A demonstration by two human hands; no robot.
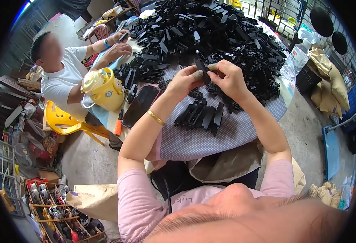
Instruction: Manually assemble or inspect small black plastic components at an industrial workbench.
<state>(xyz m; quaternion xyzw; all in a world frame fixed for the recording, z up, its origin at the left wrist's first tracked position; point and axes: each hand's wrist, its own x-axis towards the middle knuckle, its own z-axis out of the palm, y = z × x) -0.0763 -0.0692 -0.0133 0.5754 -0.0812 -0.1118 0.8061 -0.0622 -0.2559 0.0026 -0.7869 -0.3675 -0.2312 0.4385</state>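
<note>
Both hands (pixel 230 81) grip one black part (pixel 202 72) beside the black heap (pixel 202 34); before the heap runs bare tabletop (pixel 178 146) edge; left, a yellow container (pixel 107 95).

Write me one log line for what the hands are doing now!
left hand: holding black piece | right hand: touching same piece | beyond: black pile | below: dotted cloth

Left hand (pixel 185 82): one
Right hand (pixel 230 80): one
Black piece in both hands (pixel 202 73): one
Loose black pieces at near side (pixel 207 117): several, overlapping, exact number unclear
Heaped black pieces (pixel 210 26): too many to count
Phone (pixel 140 106): one
Yellow container (pixel 110 93): one
Orange handle (pixel 118 127): one
Gold bracelet (pixel 155 118): one
Co-worker (pixel 62 73): one
Black discs (pixel 321 22): two
</note>
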